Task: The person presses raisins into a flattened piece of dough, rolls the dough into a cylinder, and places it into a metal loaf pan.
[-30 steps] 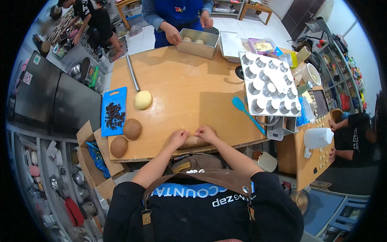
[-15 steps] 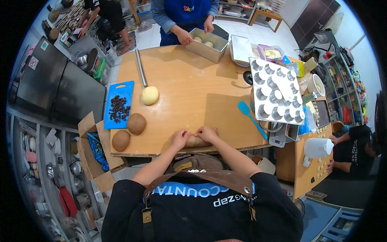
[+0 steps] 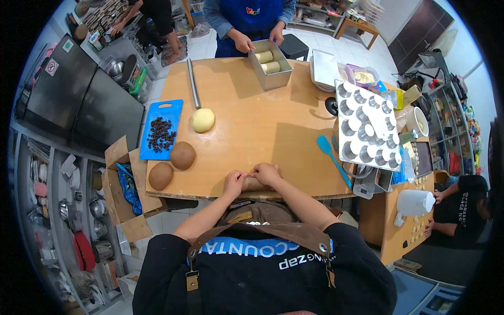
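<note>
At the near edge of the table, a piece of brown dough (image 3: 254,185) lies partly hidden under my hands. My left hand (image 3: 234,183) has its fingers closed on the dough's upper edge. Beside it, my right hand (image 3: 266,175) pinches the same edge, fingertips almost touching the left ones. Two smooth brown dough balls (image 3: 182,156) rest to the left, with a pale yellow dough ball (image 3: 202,120) farther off. A steel rod (image 3: 192,84) reaches from that ball toward the far edge. Dark chips are spread on a blue cutting board (image 3: 176,108).
Across the table, another person's hands hold a metal loaf tin (image 3: 276,81) with two dough rolls. At right are a blue spatula (image 3: 334,161), a muffin tray (image 3: 371,164) and a scale (image 3: 363,190). A cardboard box (image 3: 137,229) stands left; another person works far right.
The person opposite has turned the loaf tin, so its two dough rolls show more. My view has shifted slightly; my hands stay on the dough, the fingers slightly rearranged.
</note>
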A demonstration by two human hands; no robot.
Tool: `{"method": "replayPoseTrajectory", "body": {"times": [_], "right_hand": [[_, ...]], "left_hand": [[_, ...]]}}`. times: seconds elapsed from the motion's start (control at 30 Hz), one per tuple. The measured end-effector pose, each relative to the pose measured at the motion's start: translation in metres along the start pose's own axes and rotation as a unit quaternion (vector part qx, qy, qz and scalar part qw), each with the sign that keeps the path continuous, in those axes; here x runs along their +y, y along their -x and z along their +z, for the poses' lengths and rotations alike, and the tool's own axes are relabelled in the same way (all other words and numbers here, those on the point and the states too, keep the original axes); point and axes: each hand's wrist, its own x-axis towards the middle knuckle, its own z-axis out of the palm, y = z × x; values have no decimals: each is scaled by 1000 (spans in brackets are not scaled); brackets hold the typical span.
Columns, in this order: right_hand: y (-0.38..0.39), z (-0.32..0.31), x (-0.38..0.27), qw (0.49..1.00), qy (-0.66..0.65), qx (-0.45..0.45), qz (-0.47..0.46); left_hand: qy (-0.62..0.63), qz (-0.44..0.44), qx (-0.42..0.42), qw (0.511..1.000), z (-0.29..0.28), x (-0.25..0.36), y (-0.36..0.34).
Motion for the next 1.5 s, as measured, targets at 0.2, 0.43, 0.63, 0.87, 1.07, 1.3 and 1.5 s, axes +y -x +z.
{"method": "replayPoseTrajectory", "body": {"times": [0.2, 0.43, 0.63, 0.87, 1.07, 1.3, 1.5], "right_hand": [[-6, 10, 11, 992, -61, 99, -44], [-3, 8, -8, 997, 7, 33, -64], [-10, 15, 8, 984, -135, 113, -30], [14, 2, -25, 984, 35, 61, -164], [8, 8, -23, 987, 54, 79, -129], [13, 6, -25, 975, 47, 119, -181], [10, 10, -32, 978, 104, 103, -149]], "left_hand": [[58, -11, 102, 993, -12, 20, 14], [-113, 31, -47, 992, -27, 19, 9], [3, 52, 143, 988, -15, 12, 9], [-63, 45, 4, 997, -31, -16, 29], [-38, 18, 12, 999, -27, 6, 18], [-37, 2, 35, 999, -22, 3, 17], [25, 7, 53, 998, -20, 7, 14]]}}
